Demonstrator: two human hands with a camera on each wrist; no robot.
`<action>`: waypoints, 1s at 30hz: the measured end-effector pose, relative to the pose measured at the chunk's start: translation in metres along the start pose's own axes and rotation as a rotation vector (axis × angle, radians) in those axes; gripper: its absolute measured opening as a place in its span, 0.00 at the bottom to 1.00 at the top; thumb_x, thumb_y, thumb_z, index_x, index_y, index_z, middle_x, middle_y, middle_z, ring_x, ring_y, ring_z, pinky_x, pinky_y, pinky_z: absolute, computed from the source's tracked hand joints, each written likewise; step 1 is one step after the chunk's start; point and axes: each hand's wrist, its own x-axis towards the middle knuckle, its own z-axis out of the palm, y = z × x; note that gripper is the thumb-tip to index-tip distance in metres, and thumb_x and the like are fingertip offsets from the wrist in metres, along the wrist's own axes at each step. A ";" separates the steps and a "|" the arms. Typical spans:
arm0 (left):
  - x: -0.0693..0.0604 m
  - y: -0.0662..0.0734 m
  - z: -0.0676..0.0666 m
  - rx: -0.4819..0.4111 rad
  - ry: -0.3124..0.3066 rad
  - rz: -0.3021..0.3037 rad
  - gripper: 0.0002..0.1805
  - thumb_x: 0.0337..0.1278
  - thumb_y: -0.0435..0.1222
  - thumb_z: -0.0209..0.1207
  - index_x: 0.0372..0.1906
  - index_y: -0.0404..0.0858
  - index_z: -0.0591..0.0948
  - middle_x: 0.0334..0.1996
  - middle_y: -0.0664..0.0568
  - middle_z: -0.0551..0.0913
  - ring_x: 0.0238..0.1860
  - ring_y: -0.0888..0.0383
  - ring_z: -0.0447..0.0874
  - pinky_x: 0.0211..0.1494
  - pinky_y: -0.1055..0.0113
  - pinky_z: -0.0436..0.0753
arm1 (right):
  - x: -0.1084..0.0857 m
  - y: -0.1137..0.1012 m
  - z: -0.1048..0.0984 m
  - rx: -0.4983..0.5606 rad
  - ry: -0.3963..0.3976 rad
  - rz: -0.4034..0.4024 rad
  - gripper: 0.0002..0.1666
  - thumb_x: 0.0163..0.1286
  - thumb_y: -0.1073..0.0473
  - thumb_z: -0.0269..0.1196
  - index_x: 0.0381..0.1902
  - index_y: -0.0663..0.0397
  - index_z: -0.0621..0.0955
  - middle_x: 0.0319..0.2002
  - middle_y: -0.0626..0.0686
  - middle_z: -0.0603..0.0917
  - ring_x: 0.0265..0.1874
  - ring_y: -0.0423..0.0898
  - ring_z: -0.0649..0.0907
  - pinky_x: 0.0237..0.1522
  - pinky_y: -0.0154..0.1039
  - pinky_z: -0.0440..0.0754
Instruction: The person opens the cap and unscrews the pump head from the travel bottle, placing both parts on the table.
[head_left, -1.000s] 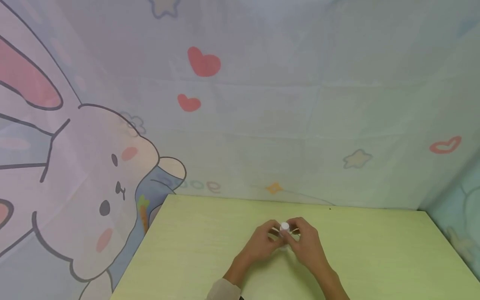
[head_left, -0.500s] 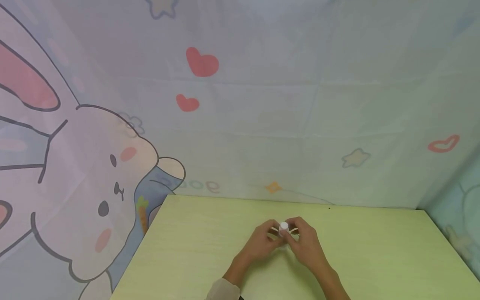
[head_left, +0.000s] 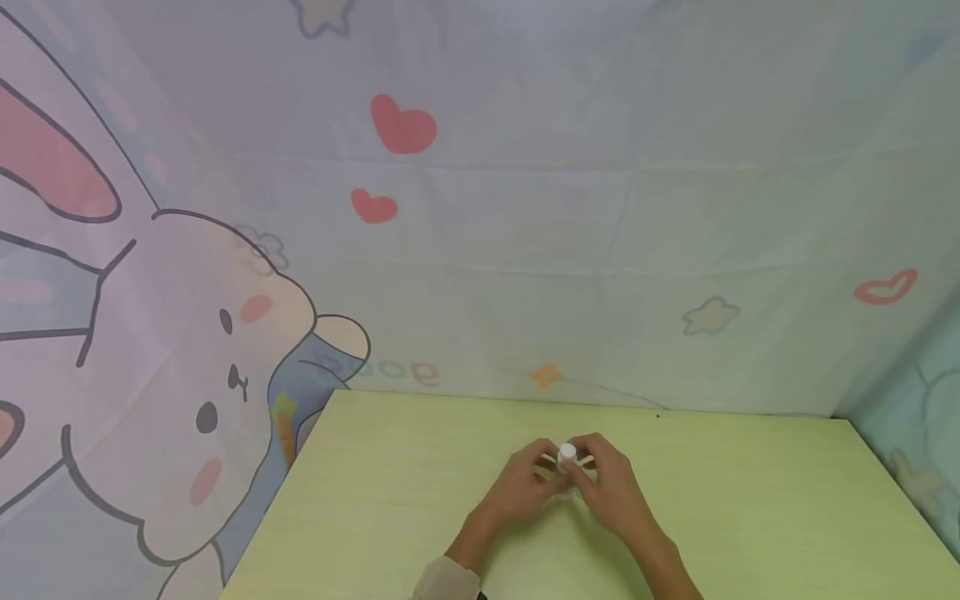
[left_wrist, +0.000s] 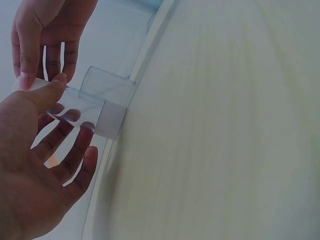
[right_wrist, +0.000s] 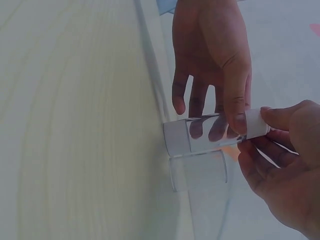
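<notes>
A clear bottle (left_wrist: 87, 107) with a white cap (head_left: 567, 452) and a whitish band at its base stands upright on the table. My left hand (head_left: 525, 481) holds its body between thumb and fingers, as the left wrist view shows. At the top, my right hand (head_left: 611, 487) pinches the white cap, its thumb and fingers on either side in the right wrist view. Right beside the bottle is a clear, cup-like cylinder (right_wrist: 200, 169), which no hand grips; the hands largely hide it in the head view.
The pale yellow-green table (head_left: 750, 500) carries the bottle and cylinder near its middle. A printed cloth (head_left: 525, 208) with a rabbit, hearts and stars hangs behind it and round both sides. One tiny dark speck (head_left: 658, 416) lies near the table's back edge.
The head view has shifted very slightly. Both hands keep the same hold on the bottle and its cap, with no clear motion.
</notes>
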 end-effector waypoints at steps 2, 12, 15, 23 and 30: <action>0.000 0.001 0.000 0.000 0.000 -0.001 0.13 0.70 0.47 0.70 0.49 0.48 0.81 0.56 0.58 0.83 0.55 0.55 0.85 0.50 0.68 0.85 | 0.000 0.000 0.000 0.000 -0.001 -0.004 0.12 0.74 0.63 0.70 0.52 0.56 0.82 0.47 0.47 0.85 0.47 0.48 0.85 0.49 0.54 0.88; -0.001 0.000 0.000 -0.006 0.001 -0.006 0.12 0.70 0.47 0.69 0.48 0.47 0.81 0.55 0.59 0.83 0.55 0.55 0.85 0.51 0.68 0.85 | 0.000 -0.001 -0.001 0.000 -0.048 0.016 0.12 0.75 0.65 0.68 0.53 0.57 0.81 0.48 0.49 0.84 0.48 0.50 0.84 0.51 0.57 0.87; -0.002 0.000 0.000 -0.005 0.003 -0.006 0.12 0.71 0.47 0.69 0.48 0.48 0.81 0.55 0.59 0.83 0.55 0.55 0.85 0.51 0.68 0.85 | 0.000 -0.001 -0.001 0.005 -0.063 0.026 0.12 0.76 0.65 0.68 0.54 0.56 0.81 0.49 0.49 0.84 0.50 0.51 0.84 0.52 0.56 0.87; -0.001 -0.003 0.000 -0.008 0.002 -0.002 0.12 0.71 0.47 0.69 0.48 0.48 0.81 0.55 0.59 0.83 0.55 0.56 0.85 0.51 0.67 0.85 | -0.001 -0.001 -0.002 0.018 -0.060 0.017 0.13 0.76 0.64 0.68 0.55 0.55 0.81 0.50 0.49 0.84 0.51 0.51 0.83 0.52 0.58 0.87; 0.000 -0.003 0.000 -0.024 -0.011 0.001 0.10 0.72 0.46 0.68 0.48 0.47 0.81 0.54 0.60 0.83 0.55 0.56 0.85 0.51 0.67 0.86 | -0.003 0.003 0.000 0.019 -0.023 0.007 0.17 0.73 0.61 0.71 0.56 0.55 0.81 0.50 0.48 0.84 0.51 0.52 0.84 0.50 0.57 0.87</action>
